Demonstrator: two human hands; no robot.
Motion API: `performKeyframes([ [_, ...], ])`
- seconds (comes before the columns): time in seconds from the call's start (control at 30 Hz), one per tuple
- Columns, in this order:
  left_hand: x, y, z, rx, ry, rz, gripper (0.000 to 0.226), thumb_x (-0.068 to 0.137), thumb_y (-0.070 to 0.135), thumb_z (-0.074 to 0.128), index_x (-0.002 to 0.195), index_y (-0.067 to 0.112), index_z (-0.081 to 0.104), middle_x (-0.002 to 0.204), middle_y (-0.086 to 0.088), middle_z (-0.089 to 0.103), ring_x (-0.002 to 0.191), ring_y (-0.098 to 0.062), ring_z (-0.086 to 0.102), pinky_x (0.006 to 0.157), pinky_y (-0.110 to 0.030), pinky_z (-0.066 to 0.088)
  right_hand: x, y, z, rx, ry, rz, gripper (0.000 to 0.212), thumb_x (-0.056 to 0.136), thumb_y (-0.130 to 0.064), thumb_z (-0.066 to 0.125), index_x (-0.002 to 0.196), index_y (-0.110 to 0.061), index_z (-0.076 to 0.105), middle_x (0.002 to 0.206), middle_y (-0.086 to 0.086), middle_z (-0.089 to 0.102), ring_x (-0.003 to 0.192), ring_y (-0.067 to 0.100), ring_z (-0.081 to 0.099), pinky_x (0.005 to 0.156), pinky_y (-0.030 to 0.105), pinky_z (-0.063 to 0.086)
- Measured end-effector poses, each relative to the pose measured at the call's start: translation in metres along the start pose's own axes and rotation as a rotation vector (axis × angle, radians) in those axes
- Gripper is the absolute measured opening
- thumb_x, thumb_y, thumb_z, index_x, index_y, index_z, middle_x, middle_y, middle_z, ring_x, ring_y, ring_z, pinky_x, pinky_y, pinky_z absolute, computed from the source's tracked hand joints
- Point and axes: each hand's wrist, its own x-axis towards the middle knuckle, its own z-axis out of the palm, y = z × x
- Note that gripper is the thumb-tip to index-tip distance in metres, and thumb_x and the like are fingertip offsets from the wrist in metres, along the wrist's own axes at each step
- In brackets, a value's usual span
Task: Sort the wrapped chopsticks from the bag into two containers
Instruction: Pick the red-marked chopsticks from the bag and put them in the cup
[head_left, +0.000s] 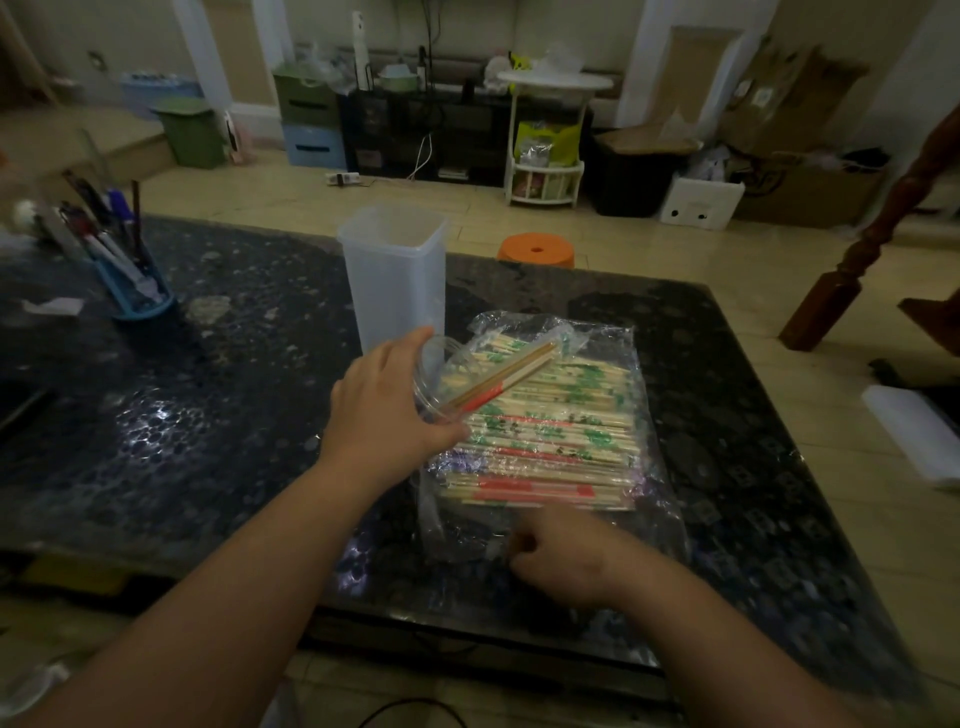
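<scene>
On the dark tabletop (208, 415) your left hand (384, 410) clasps a tilted jar (434, 361) whose chopsticks (498, 384), jutting past that grip, could slide out; whether your right hand (566, 553) grips anything is unclear.

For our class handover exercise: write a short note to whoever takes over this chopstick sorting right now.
Left hand grips a tilted clear jar with one red-wrapped pair inside.
Right hand, fingers curled, sits at the near edge of the bag; its grip is unclear.
The bag lies on the table, nearly full.
The tall plastic container behind it looks empty.
Left: nearly all the sorting.
</scene>
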Motion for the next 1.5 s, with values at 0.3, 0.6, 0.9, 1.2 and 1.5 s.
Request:
performKeyframes([
  [0.3, -0.001, -0.001, 0.002, -0.002, 0.003, 0.004, 0.107, 0.064, 0.05, 0.088, 0.152, 0.033, 0.03, 0.145, 0.0, 0.043, 0.134, -0.026, 0.039, 0.111, -0.048, 0.034, 0.023, 0.019, 0.028, -0.2, 0.186, -0.007, 0.07, 0.098, -0.03, 0.044, 0.158, -0.017, 0.01, 0.165, 0.005, 0.007, 0.149, 0.026, 0.013, 0.121, 0.038, 0.016],
  [0.6, 0.002, -0.003, 0.004, -0.002, -0.003, 0.004, 0.107, 0.064, 0.051, 0.088, 0.152, 0.033, 0.03, 0.146, 0.0, 0.043, 0.135, -0.026, 0.039, 0.11, -0.049, 0.035, 0.036, 0.032, 0.03, -0.356, 0.47, 0.02, 0.053, 0.094, -0.016, 0.046, 0.146, -0.027, 0.043, 0.141, 0.006, 0.047, 0.129, 0.029, 0.042, 0.104, 0.038, 0.038],
  [0.9, 0.003, -0.003, 0.006, 0.001, -0.009, 0.015, 0.104, 0.065, 0.051, 0.087, 0.151, 0.032, 0.031, 0.143, 0.0, 0.045, 0.133, -0.026, 0.04, 0.108, -0.046, 0.035, 0.038, 0.03, 0.03, -0.327, 0.478, 0.012, 0.05, 0.091, -0.015, 0.049, 0.14, -0.028, 0.046, 0.124, 0.002, 0.056, 0.116, 0.026, 0.051, 0.094, 0.034, 0.04],
  [1.2, 0.002, -0.002, 0.008, 0.009, -0.013, 0.017, 0.107, 0.065, 0.052, 0.087, 0.152, 0.032, 0.029, 0.144, 0.001, 0.044, 0.133, -0.026, 0.04, 0.109, -0.046, 0.035, 0.025, 0.02, 0.025, -0.487, 0.407, 0.039, 0.035, 0.091, -0.013, 0.048, 0.126, -0.015, 0.054, 0.122, 0.01, 0.061, 0.111, 0.03, 0.056, 0.093, 0.037, 0.043],
  [1.5, 0.004, -0.003, 0.007, -0.001, -0.008, 0.008, 0.105, 0.064, 0.051, 0.088, 0.151, 0.033, 0.031, 0.145, 0.0, 0.044, 0.133, -0.026, 0.04, 0.109, -0.047, 0.036, 0.001, -0.005, -0.001, -0.354, 0.406, -0.023, 0.022, 0.091, -0.034, 0.056, 0.11, -0.024, 0.061, 0.107, 0.002, 0.059, 0.096, 0.027, 0.061, 0.071, 0.033, 0.043],
])
